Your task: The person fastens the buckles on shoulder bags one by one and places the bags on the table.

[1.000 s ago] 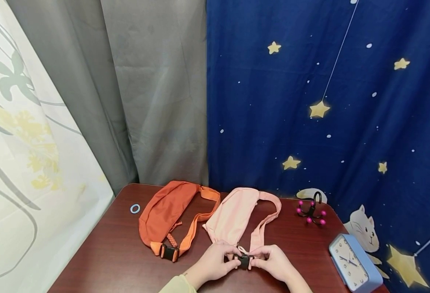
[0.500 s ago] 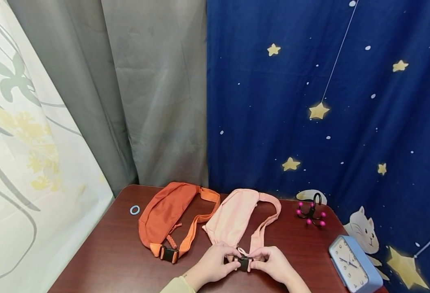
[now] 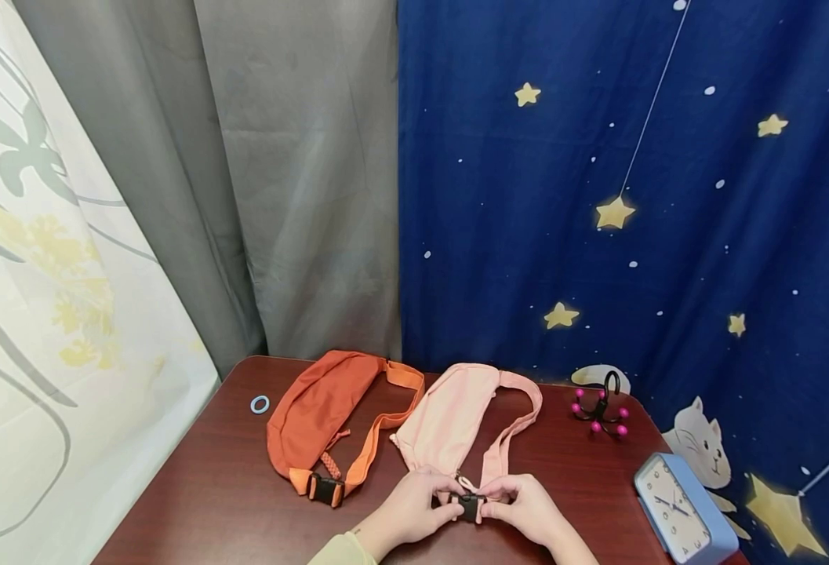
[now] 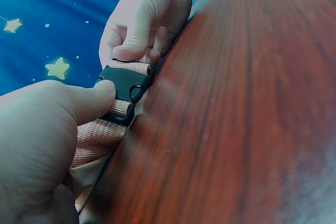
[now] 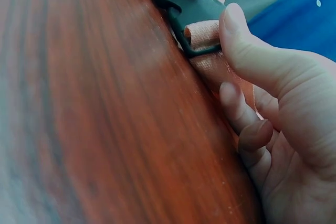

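A pink waist bag [image 3: 452,416] lies on the table, its strap [image 3: 527,408] looping round to the right. At its near end is a black side-release buckle [image 3: 469,508], whose two halves look joined in the left wrist view. My left hand [image 3: 417,504] pinches the buckle's left end, the thumb [image 4: 100,98] lying on top. From the other side, my right hand [image 3: 530,508] pinches the right end, its thumb [image 5: 239,27] at the edge of the buckle [image 5: 197,11]. Some fingertips are hidden behind the buckle and webbing.
An orange waist bag [image 3: 322,416] with a fastened black buckle [image 3: 326,490] lies to the left. Beyond it is a small blue ring [image 3: 259,405]. A black hook rack [image 3: 600,412] with pink tips and a blue clock [image 3: 685,506] stand at the right.
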